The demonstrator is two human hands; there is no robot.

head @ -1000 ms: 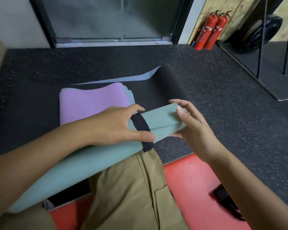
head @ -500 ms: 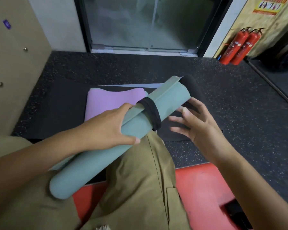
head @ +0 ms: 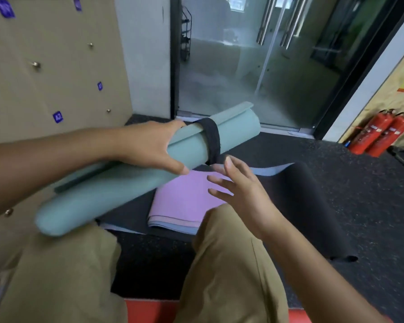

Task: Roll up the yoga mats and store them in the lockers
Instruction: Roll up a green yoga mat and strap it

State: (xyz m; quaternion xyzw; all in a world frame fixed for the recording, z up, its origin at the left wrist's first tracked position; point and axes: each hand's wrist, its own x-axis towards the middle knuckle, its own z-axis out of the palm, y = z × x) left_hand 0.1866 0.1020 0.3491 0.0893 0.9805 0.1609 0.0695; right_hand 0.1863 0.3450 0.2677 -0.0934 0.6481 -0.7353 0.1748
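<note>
Left hand (head: 154, 145) grips rolled mat (head: 117, 190) beside lockers (head: 44, 66).

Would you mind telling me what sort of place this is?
Probably a gym or fitness studio: numbered lockers, speckled rubber flooring, and yoga mats, one rolled mat in hand.

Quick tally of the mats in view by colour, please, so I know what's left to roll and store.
Green, rolled and strapped, held by the left hand: 1
Purple, folded on the floor: 1
Black, lying open on the floor: 1
Total: 3 mats. A pale blue layer shows under the purple one; I cannot tell if it is separate.
</note>
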